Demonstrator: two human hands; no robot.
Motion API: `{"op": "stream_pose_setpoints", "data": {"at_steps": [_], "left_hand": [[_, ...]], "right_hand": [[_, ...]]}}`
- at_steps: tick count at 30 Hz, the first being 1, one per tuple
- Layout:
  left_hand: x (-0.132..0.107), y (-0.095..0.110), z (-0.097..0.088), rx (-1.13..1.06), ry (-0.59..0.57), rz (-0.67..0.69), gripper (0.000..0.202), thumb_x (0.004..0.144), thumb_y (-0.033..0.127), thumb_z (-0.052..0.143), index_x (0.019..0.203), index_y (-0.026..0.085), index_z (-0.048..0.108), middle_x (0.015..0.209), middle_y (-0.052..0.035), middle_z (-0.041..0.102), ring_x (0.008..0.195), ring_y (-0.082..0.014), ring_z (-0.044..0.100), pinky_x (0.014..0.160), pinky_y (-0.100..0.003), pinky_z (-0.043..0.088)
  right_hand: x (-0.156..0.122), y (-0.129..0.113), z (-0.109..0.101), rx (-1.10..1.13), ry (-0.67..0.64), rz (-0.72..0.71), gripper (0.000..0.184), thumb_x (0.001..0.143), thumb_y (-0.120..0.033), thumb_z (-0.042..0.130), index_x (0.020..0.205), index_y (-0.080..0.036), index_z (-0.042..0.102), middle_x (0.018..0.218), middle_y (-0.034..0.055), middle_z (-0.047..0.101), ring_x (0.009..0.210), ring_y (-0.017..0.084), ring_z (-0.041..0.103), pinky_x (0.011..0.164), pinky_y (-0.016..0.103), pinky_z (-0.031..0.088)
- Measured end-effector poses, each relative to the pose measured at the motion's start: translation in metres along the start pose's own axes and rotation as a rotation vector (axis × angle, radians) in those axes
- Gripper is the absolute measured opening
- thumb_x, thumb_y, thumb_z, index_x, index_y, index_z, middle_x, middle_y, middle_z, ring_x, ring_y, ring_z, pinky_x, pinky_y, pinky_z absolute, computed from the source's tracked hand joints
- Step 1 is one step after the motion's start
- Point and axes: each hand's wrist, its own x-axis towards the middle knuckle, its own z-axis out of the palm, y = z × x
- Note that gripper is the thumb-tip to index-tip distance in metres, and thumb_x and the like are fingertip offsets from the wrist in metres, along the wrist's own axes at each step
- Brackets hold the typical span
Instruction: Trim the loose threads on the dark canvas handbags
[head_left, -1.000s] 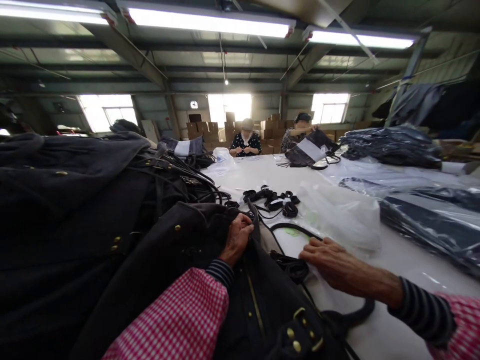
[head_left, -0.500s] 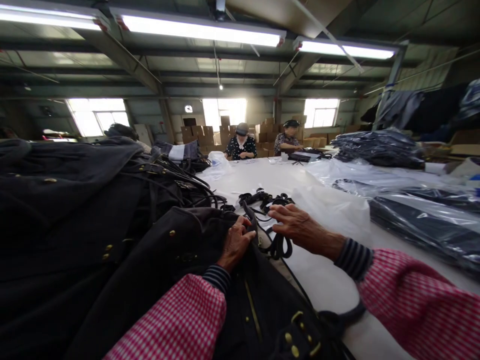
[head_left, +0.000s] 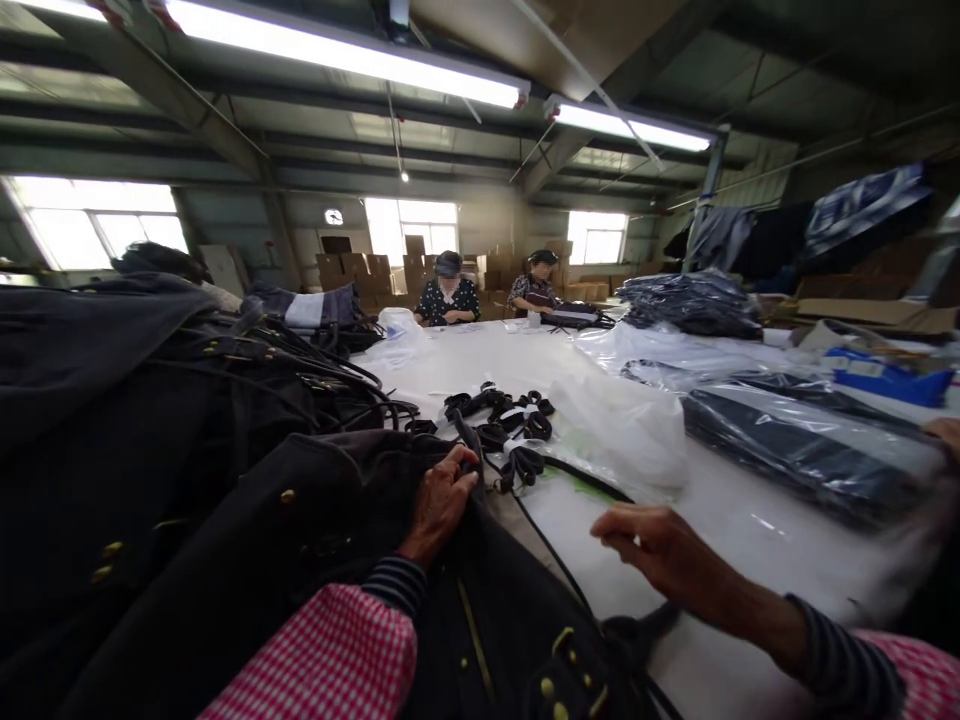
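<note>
Overhead, strip lights [head_left: 337, 55]; white table [head_left: 750, 520] below.

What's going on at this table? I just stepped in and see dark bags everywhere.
A person in red checked sleeves works at a long white table. The left hand grips the edge of a dark bag lying in front of them. The right hand hovers above the table, holding nothing, near bundled black straps. More dark bags are piled at left. Two other people sit at the far end.

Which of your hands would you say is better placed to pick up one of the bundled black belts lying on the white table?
Probably the right hand: it hovers open and empty near the bundled belts, while the left hand grips the dark coat.
</note>
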Motion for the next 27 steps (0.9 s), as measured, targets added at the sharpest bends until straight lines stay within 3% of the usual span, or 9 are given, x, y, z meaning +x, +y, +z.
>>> {"op": "stream_pose_setpoints", "data": {"at_steps": [4,10,14,17,19,21,24,27], "left_hand": [[0.002,0.002,-0.002,0.018,-0.015,0.021,0.018,0.083,0.027,0.054,0.097,0.024,0.065,0.064,0.0046,0.044,0.063,-0.0160,0.047,0.061,-0.026,0.030],[0.009,-0.002,-0.003,0.075,-0.034,0.015,0.021,0.084,0.034,0.052,0.099,0.025,0.065,0.064,0.0043,0.047,0.064,-0.0180,0.052,0.060,-0.026,0.032],[0.011,-0.005,-0.003,0.108,-0.042,0.010,0.022,0.086,0.034,0.052,0.101,0.026,0.065,0.069,0.0026,0.055,0.069,-0.0195,0.058,0.062,-0.026,0.035],[0.010,-0.001,-0.003,0.194,-0.063,-0.006,0.022,0.091,0.032,0.049,0.106,0.027,0.064,0.079,-0.0005,0.065,0.080,-0.0222,0.064,0.068,-0.028,0.039],[0.009,0.006,-0.005,0.329,-0.057,0.007,0.024,0.095,0.031,0.045,0.108,0.027,0.064,0.088,-0.0031,0.069,0.087,-0.0249,0.065,0.071,-0.030,0.041],[0.007,0.017,-0.007,0.527,0.003,0.120,0.023,0.095,0.027,0.046,0.107,0.026,0.066,0.102,-0.0066,0.070,0.101,-0.0292,0.063,0.075,-0.034,0.044],[0.002,0.043,-0.007,0.715,0.079,0.405,0.027,0.090,0.015,0.050,0.109,0.024,0.068,0.124,-0.0089,0.064,0.121,-0.0309,0.053,0.088,-0.040,0.046],[-0.007,0.075,0.010,0.687,-0.073,0.589,0.032,0.092,0.012,0.049,0.116,0.025,0.066,0.131,-0.0073,0.062,0.123,-0.0257,0.054,0.099,-0.040,0.044]], "right_hand": [[-0.033,-0.015,0.028,-0.025,0.020,-0.065,0.030,0.102,-0.016,0.037,0.095,-0.020,0.066,0.092,0.0072,0.066,0.089,0.020,0.064,0.078,0.031,0.049],[-0.031,-0.021,0.038,-0.077,0.086,-0.053,0.025,0.098,-0.011,0.041,0.097,-0.020,0.064,0.093,0.0066,0.064,0.091,0.020,0.062,0.079,0.031,0.051],[-0.030,-0.006,0.018,-0.067,0.275,-0.021,0.022,0.097,-0.013,0.046,0.102,-0.022,0.065,0.101,0.0064,0.066,0.100,0.020,0.063,0.088,0.032,0.050],[-0.031,0.015,-0.016,-0.237,0.435,0.168,0.018,0.097,-0.021,0.049,0.103,-0.021,0.066,0.105,0.0070,0.067,0.090,0.021,0.065,0.085,0.035,0.050],[-0.035,0.029,-0.037,-0.319,0.410,0.317,0.015,0.096,-0.028,0.053,0.099,-0.022,0.066,0.099,0.0052,0.069,0.079,0.020,0.066,0.077,0.035,0.049],[-0.039,0.041,-0.049,-0.337,0.329,0.422,0.016,0.093,-0.035,0.058,0.096,-0.022,0.068,0.091,0.0030,0.071,0.078,0.021,0.067,0.074,0.034,0.048],[-0.042,0.051,-0.045,-0.296,0.283,0.485,0.018,0.091,-0.037,0.060,0.095,-0.022,0.069,0.086,0.0023,0.074,0.082,0.022,0.069,0.076,0.033,0.046],[-0.037,0.053,-0.034,-0.213,0.315,0.478,0.023,0.093,-0.035,0.055,0.083,-0.021,0.070,0.077,0.0026,0.073,0.075,0.021,0.069,0.071,0.030,0.045]]}}
